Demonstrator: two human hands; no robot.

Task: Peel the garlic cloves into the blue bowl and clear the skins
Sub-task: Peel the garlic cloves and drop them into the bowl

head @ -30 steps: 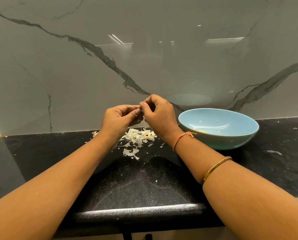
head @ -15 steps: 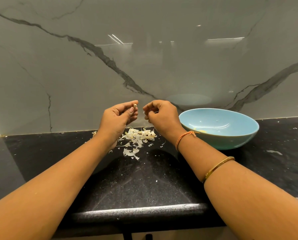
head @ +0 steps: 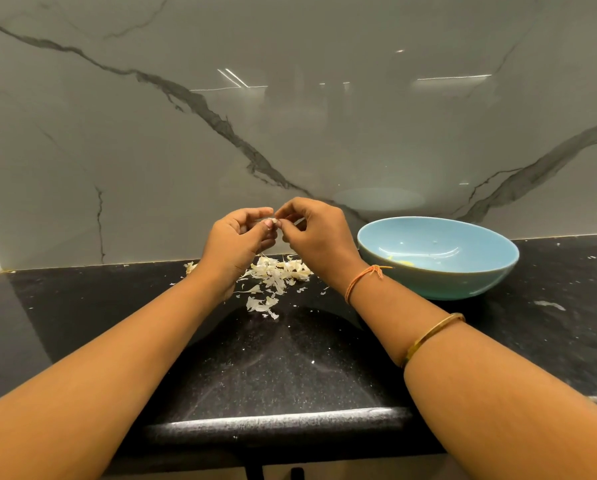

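Note:
My left hand (head: 236,242) holds a small pale garlic clove (head: 273,221) between thumb and fingers, raised above the black counter. My right hand (head: 316,237) meets it from the right, its fingertips pinching at the clove's skin. Below the hands lies a heap of papery garlic skins (head: 279,271). The blue bowl (head: 439,282) stands to the right of my right wrist, with a few yellowish peeled cloves (head: 402,262) in its bottom.
The black speckled counter (head: 283,362) ends in a rounded front edge near me. A grey marble backsplash (head: 290,116) rises right behind the skins and bowl. Stray skin bits (head: 549,304) lie right of the bowl, and one piece (head: 190,266) left of the heap.
Half a second ago my hands had come apart with a gap between them; now they have closed together again on the clove, slightly higher.

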